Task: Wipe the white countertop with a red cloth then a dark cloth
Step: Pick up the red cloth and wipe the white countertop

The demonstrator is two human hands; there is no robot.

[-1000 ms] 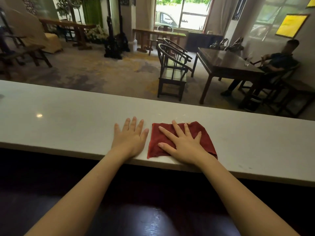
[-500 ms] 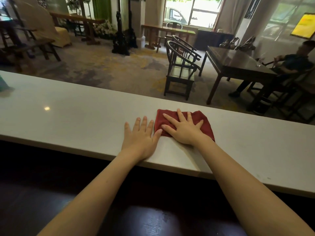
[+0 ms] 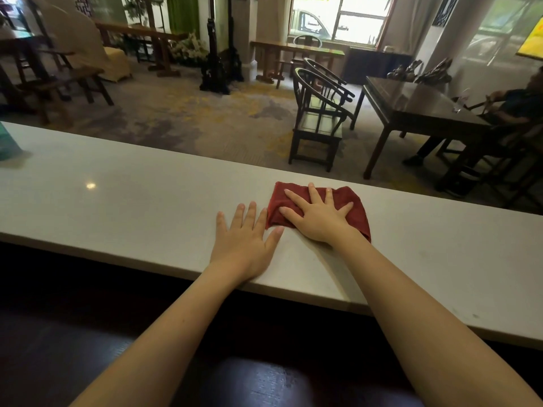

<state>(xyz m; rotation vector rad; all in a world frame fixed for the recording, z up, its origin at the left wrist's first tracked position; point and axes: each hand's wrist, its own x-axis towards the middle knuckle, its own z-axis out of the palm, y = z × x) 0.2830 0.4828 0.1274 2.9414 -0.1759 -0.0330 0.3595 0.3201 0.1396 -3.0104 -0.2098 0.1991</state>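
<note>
1. The right hand [image 3: 318, 217] is laid flat, palm down, with fingers spread open on the red cloth [image 3: 357, 212]; nothing is gripped, the cloth is only pressed beneath the palm.
2. The left hand [image 3: 244, 240] is placed flat and open on the bare counter [image 3: 132, 201], its thumb tip just touching the cloth's left edge.
3. Both forearms are extended forward from the lower edge of the view and are bare.
4. The red cloth is spread near the far edge of the white counter, right of centre.
5. A teal object [image 3: 7, 142] is partly seen at the counter's far left.
6. Beyond the counter, a carpeted room is seen with dark wooden chairs [image 3: 320, 113], a dark table [image 3: 417, 107] and a seated person [image 3: 511, 113] at the right.
</note>
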